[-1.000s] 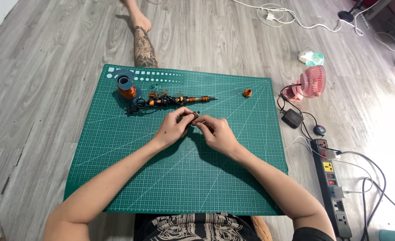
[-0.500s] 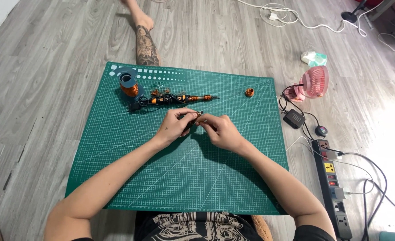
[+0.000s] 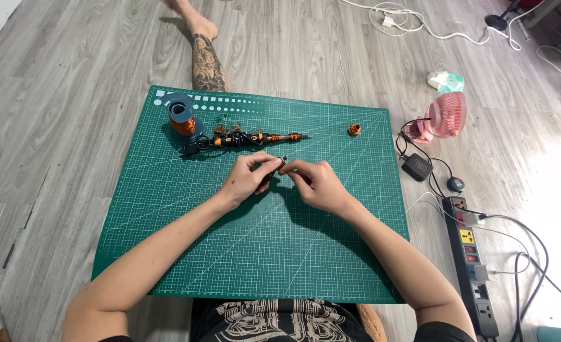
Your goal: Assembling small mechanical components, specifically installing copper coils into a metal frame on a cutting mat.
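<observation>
My left hand (image 3: 247,179) and my right hand (image 3: 315,184) meet over the middle of a green cutting mat (image 3: 185,247). Both pinch a small dark cylindrical part (image 3: 277,166) between their fingertips; what it is cannot be told. Just beyond the hands lies an orange and black pen-shaped tool (image 3: 249,139) with a dark cord. A spool of copper wire (image 3: 182,118) stands at the mat's far left. A small copper coil (image 3: 354,130) sits alone at the far right of the mat.
A tattooed leg (image 3: 206,60) stretches across the grey wooden floor beyond the mat. To the right are a pink desk fan (image 3: 446,116), a black adapter (image 3: 418,166), a power strip (image 3: 472,262) and cables. White cables (image 3: 407,20) lie at the top.
Both hands stay together on the small part, with only slight finger shifts. The view has drifted a little, so the mat sits marginally higher and more to the right.
</observation>
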